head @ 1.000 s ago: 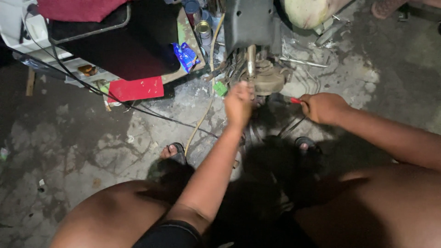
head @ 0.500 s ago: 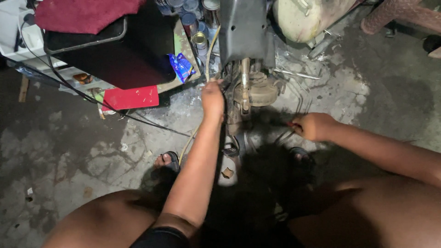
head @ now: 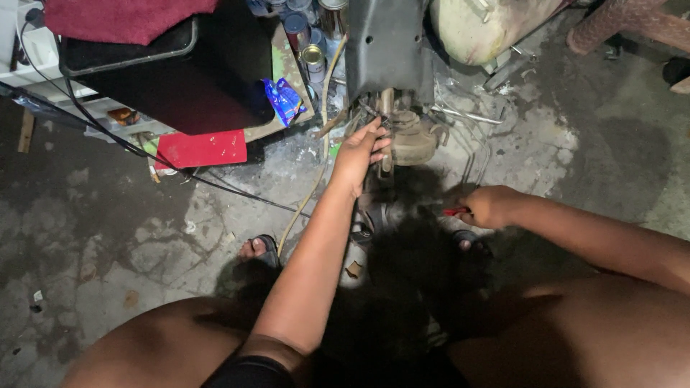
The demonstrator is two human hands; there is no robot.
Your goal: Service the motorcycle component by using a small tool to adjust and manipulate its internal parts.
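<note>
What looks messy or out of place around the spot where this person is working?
The concrete floor is cracked and blotchy, darkly stained under the machine part that the left hand touches. Cans crowd beside it, and a black cable and pale hose trail loose. The right hand grips a red-handled tool.

— Where does the view look from?

— There is one camera, worn on the head, tilted steeply down over the person's own knees to the concrete floor [head: 108, 237].

— How near is it?

— About arm's reach. The grey machine part [head: 388, 50] sits at the top centre, ahead of the person, and both forearms enter from the bottom edge.
</note>
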